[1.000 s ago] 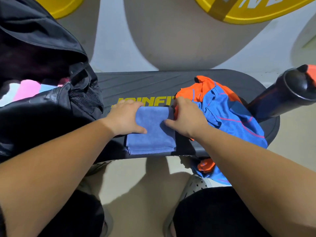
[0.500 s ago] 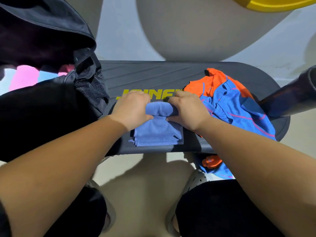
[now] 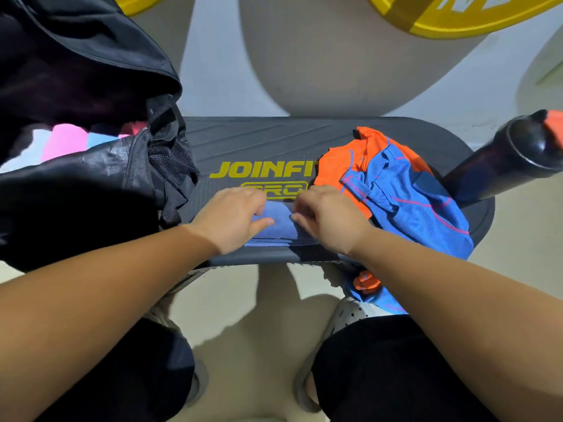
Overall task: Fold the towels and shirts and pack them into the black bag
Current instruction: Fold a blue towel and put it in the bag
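Head view. Both hands down on the towel (image 3: 278,228), near edge of the surface (image 3: 274,138), just in front of me.

Left hand (image 3: 234,217): fingers curled over the towel's left part, thumb laid flat on top, pinching the cloth. Right hand (image 3: 330,222): fingers curled in, tips nipping the towel's right edge. Neither hand holds anything else.

Towel: small, blue, already down to a narrow folded band, layered edge facing me. It lies flat between the two hands, well short of the bag (image 3: 76,193).

Bag: black, on the left end of the surface, mouth open, flap thrown back. Pink and pale-blue folded pieces (image 3: 64,144) show inside.

Shirt (image 3: 405,202): orange and blue, crumpled on the right end, touching my right hand, one part hanging over the near edge. Not folded yet.

Bottle (image 3: 502,166): dark, lying off the right end, apart from the cloth.

Handling, my judgement: towel is light, soft and limp, with no stiffness to keep its shape. The folds will spring open if I let go. Best taken with thumb on top and fingers beneath, at the two short ends, lifted as one stack. Shirt fabric looks thin, mesh-like and probably slippery; take it at the shoulders.
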`<state>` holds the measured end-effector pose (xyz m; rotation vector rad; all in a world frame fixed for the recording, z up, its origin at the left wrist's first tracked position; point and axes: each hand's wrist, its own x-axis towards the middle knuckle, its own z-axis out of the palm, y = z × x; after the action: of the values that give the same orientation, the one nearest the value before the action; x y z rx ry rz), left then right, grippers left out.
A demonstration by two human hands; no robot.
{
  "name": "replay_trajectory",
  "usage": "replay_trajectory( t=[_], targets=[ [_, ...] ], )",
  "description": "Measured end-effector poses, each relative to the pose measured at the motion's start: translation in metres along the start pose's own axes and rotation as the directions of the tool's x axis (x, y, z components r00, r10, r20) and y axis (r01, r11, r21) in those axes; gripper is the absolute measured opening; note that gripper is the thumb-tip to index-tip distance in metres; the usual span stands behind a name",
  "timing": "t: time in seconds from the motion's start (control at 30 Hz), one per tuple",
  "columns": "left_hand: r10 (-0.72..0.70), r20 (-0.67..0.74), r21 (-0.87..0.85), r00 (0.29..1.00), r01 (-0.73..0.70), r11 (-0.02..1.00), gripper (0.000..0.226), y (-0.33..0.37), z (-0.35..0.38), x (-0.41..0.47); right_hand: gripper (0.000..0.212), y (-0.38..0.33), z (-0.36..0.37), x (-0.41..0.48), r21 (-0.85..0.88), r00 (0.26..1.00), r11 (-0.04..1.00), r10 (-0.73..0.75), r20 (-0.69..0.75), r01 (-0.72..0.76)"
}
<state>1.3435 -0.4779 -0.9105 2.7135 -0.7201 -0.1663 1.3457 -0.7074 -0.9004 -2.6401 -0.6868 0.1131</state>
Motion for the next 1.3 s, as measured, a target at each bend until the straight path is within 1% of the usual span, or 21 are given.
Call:
replay_trajectory(
  t=[0.03, 0.07, 0.13, 0.17, 0.2, 0.23, 0.33, 0.5, 0.57, 0.63, 0.7, 0.8, 0.83, 0.9, 0.93, 1.0, 1.07, 1.13, 1.2, 1.27, 1.3],
  targets=[
    [-0.03, 0.032, 0.017, 0.999, 0.03, 0.999, 0.03, 0.001, 0.004, 0.0, 0.02, -0.002, 0.003, -0.001, -0.061, 1.0, 0.998, 0.023, 0.017, -0.022],
    [-0.055, 0.061, 0.047, 0.997, 0.052, 0.998, 0.042, 0.002, 0.007, -0.001, 0.028, -0.002, 0.007, -0.003, -0.162, 0.999, 0.986, 0.03, 0.021, -0.026],
    [-0.039, 0.118, 0.166, 0.992, 0.019, 0.986, 0.069, -0.002, 0.014, -0.004, 0.049, -0.001, 0.017, -0.007, -0.383, 0.999, 0.924, 0.024, 0.025, -0.012],
    [-0.024, 0.153, 0.232, 0.988, -0.013, 0.973, 0.075, -0.005, 0.016, -0.007, 0.06, 0.0, 0.022, -0.009, -0.432, 0.998, 0.902, 0.035, 0.043, -0.013],
    [-0.021, 0.189, 0.277, 0.982, -0.032, 0.96, 0.076, -0.009, 0.02, -0.01, 0.067, 0.004, 0.027, -0.011, -0.449, 0.996, 0.894, 0.051, 0.072, -0.014],
    [-0.029, 0.213, 0.29, 0.977, -0.034, 0.956, 0.075, -0.013, 0.025, -0.014, 0.071, 0.007, 0.031, -0.013, -0.449, 0.992, 0.893, 0.073, 0.101, -0.02],
    [-0.058, 0.213, 0.234, 0.975, 0.007, 0.972, 0.073, -0.017, 0.038, -0.017, 0.075, 0.022, 0.039, -0.013, -0.421, 0.983, 0.906, 0.117, 0.142, -0.047],
    [-0.047, 0.199, 0.189, 0.979, 0.009, 0.982, 0.073, -0.023, 0.047, -0.014, 0.076, 0.03, 0.042, -0.009, -0.381, 0.979, 0.924, 0.102, 0.174, -0.029],
    [-0.044, 0.208, 0.211, 0.977, -0.001, 0.978, 0.073, -0.023, 0.045, -0.012, 0.076, 0.031, 0.042, -0.007, -0.373, 0.979, 0.927, 0.102, 0.175, -0.03],
    [-0.014, 0.202, 0.269, 0.979, -0.042, 0.962, 0.073, -0.021, 0.04, -0.009, 0.078, 0.031, 0.042, -0.007, -0.361, 0.979, 0.932, 0.103, 0.178, -0.033],
    [0.069, 0.204, 0.286, 0.976, -0.127, 0.95, 0.068, -0.02, 0.027, 0.001, 0.082, 0.03, 0.04, -0.008, -0.365, 0.98, 0.931, 0.099, 0.174, -0.029],
    [0.19, 0.328, 0.168, 0.925, -0.255, 0.952, 0.058, -0.015, 0.003, 0.027, 0.098, 0.029, 0.028, -0.007, -0.371, 0.983, 0.926, 0.123, 0.139, -0.064],
    [0.208, 0.378, 0.126, 0.902, -0.273, 0.954, 0.055, -0.009, -0.003, 0.034, 0.105, 0.03, 0.022, -0.007, -0.363, 0.98, 0.927, 0.146, 0.135, -0.088],
    [0.208, 0.458, 0.032, 0.864, -0.249, 0.968, 0.048, 0.001, -0.009, 0.042, 0.116, 0.03, 0.009, -0.007, -0.351, 0.971, 0.927, 0.19, 0.142, -0.13],
    [0.193, 0.492, -0.015, 0.849, -0.214, 0.977, 0.046, 0.005, -0.011, 0.043, 0.118, 0.029, 0.004, -0.008, -0.353, 0.964, 0.924, 0.214, 0.159, -0.147],
    [0.153, 0.569, -0.066, 0.808, -0.14, 0.988, 0.044, 0.013, -0.011, 0.043, 0.117, 0.026, -0.005, -0.008, -0.364, 0.936, 0.913, 0.275, 0.219, -0.183],
    [0.115, 0.622, -0.073, 0.774, -0.089, 0.993, 0.043, 0.018, -0.01, 0.04, 0.112, 0.018, -0.011, -0.008, -0.395, 0.9, 0.897, 0.326, 0.289, -0.198],
    [0.083, 0.621, -0.069, 0.779, -0.051, 0.996, 0.042, 0.022, -0.011, 0.035, 0.108, 0.009, -0.018, -0.009, -0.43, 0.873, 0.879, 0.363, 0.327, -0.205],
    [0.07, 0.578, -0.055, 0.813, -0.047, 0.997, 0.04, 0.027, -0.014, 0.028, 0.107, 0.002, -0.026, -0.009, -0.441, 0.843, 0.867, 0.405, 0.353, -0.232],
    [0.047, 0.524, -0.078, 0.85, -0.007, 0.997, 0.04, 0.029, -0.024, 0.02, 0.107, -0.004, -0.034, -0.006, -0.416, 0.829, 0.873, 0.419, 0.37, -0.256],
    [0.029, 0.513, -0.106, 0.858, 0.03, 0.994, 0.042, 0.029, -0.034, 0.015, 0.106, -0.008, -0.039, -0.003, -0.385, 0.835, 0.884, 0.411, 0.366, -0.266]
  ],
)
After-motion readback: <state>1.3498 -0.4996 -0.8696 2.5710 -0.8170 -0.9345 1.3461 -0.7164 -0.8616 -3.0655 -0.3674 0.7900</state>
